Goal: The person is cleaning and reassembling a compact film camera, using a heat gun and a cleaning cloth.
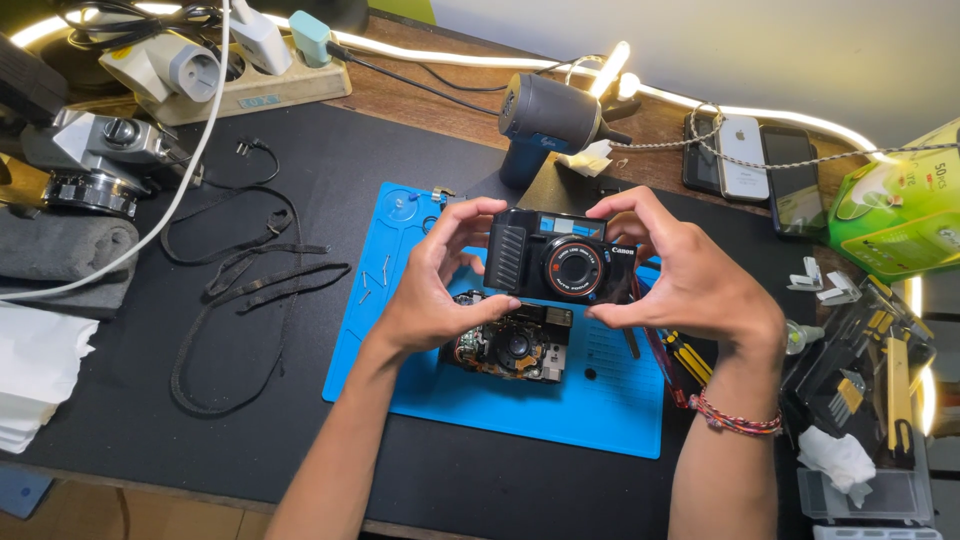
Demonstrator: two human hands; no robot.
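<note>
Both my hands hold up a black compact camera front shell (560, 258) with a round lens ring, above a blue work mat (500, 400). My left hand (435, 285) grips its left side, thumb under and fingers over the top. My right hand (690, 275) clasps its right side; a braided bracelet sits on that wrist. Below the shell, on the mat, lies the bare camera body (510, 345) with its circuitry and lens unit exposed. A few small screws (375, 280) lie at the mat's left part.
A black camera strap (245, 290) lies loose to the left. Another camera (95, 160) sits on a grey cloth at far left, near a power strip (250, 85). A grey air blower (545, 125), two phones (770, 165), a green box (895, 205) and tool trays (870, 400) crowd the right.
</note>
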